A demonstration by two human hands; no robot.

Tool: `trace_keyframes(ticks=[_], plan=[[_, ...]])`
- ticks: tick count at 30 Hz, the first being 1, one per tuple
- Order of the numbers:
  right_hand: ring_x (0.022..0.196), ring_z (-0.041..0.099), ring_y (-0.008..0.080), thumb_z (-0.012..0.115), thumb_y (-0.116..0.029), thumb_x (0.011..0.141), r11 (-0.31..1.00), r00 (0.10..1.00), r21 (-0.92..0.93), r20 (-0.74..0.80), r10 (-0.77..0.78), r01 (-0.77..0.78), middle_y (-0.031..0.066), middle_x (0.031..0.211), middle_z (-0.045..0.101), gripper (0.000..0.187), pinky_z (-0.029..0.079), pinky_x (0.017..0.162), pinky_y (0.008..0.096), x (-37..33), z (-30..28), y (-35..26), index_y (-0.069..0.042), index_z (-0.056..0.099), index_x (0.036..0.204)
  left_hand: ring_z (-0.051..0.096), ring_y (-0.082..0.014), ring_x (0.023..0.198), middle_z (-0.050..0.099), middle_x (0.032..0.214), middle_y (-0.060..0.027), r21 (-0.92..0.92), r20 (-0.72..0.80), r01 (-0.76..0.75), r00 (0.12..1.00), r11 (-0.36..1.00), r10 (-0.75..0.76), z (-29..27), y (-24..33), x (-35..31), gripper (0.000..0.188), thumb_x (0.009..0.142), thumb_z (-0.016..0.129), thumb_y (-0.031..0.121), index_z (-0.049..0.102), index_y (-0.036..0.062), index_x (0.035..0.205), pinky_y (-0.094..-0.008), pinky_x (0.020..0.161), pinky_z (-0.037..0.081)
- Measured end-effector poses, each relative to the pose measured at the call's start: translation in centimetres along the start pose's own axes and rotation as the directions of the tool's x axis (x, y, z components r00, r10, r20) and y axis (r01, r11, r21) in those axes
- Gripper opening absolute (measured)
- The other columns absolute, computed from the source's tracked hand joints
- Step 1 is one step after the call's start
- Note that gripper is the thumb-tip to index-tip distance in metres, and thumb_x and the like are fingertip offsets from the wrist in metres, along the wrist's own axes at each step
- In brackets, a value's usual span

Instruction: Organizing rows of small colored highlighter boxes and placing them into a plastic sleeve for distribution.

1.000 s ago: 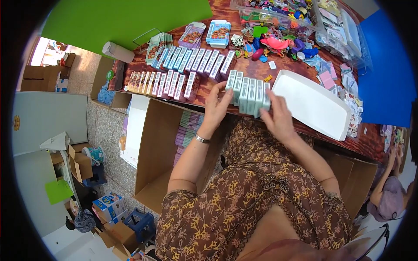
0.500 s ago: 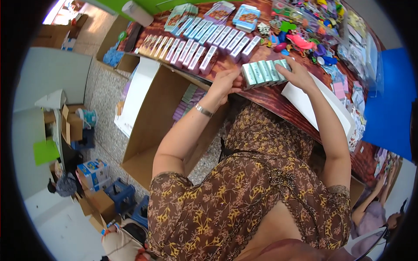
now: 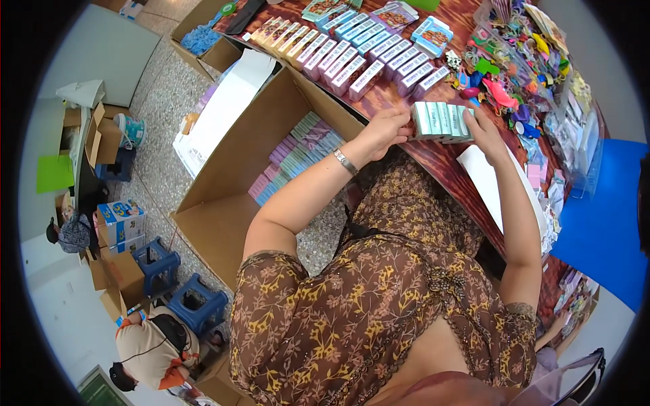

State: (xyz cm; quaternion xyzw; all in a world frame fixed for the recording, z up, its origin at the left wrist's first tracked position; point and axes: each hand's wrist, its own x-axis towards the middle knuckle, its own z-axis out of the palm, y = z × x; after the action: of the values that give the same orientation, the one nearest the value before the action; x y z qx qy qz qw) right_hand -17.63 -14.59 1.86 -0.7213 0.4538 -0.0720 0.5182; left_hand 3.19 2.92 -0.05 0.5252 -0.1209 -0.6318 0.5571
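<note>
A short row of small mint-green boxes stands packed side by side at the near edge of the reddish wood-patterned table. My left hand has its curled fingertips at the row's left end. On the opposite end, my right hand presses with its fingers, so the row sits between both hands. Just beyond, purple boxes, pink boxes, blue boxes and yellowish boxes are lined up. A white sheet lies partly under my right forearm.
Below the table's left edge stands a large open carton with rows of coloured small boxes inside. Loose colourful trinkets pile up at the far right. Blue stools and another person are at the lower left.
The view has swung, showing more of the carton's contents and the person at lower left. Both hands stay on the mint-green boxes, and the row looks narrower between them.
</note>
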Motion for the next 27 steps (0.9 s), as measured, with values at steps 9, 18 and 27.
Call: trace_keyframes(ticks=[9,18,27], plan=[[0.113,0.06,0.0201,0.044,-0.033,0.104,0.939,0.947,-0.12,0.047,-0.317,0.321,0.0124,0.124,0.064,0.045,0.048,0.093,0.034,-5.3,-2.0,-7.4,-0.001,0.054,0.134,0.061,-0.0182,0.108,0.064,0.119,-0.0048,-0.166,0.071,-0.123,0.988,0.978,0.136,-0.5,1.0,-1.8,0.039,0.102,0.051,0.037,0.055,0.0095,0.13,-0.0423,0.094,0.048],[0.108,0.062,0.0194,0.044,-0.029,0.104,0.89,0.906,-0.181,0.029,-0.421,0.42,0.0117,0.121,0.066,0.041,0.049,0.091,0.0337,-10.2,-7.8,-6.0,-0.001,0.056,0.131,0.06,-0.0209,0.115,0.06,0.128,-0.0059,-0.208,0.212,-0.064,0.971,0.976,0.109,4.9,-0.7,-2.0,0.039,0.104,0.046,0.039,0.051,0.01,0.13,-0.0436,0.096,0.05],[0.116,0.055,0.0167,0.061,-0.034,0.097,0.975,0.967,-0.045,-0.128,-0.222,0.218,0.009,0.126,0.061,0.052,0.044,0.098,0.032,-10.1,-13.5,2.5,-0.003,0.052,0.138,0.049,-0.021,0.123,0.049,0.131,-0.0088,-0.269,0.314,0.047,0.949,0.962,0.041,16.3,-4.9,-4.2,0.046,0.099,0.06,0.03,0.038,0.0059,0.131,-0.0393,0.106,0.039]])
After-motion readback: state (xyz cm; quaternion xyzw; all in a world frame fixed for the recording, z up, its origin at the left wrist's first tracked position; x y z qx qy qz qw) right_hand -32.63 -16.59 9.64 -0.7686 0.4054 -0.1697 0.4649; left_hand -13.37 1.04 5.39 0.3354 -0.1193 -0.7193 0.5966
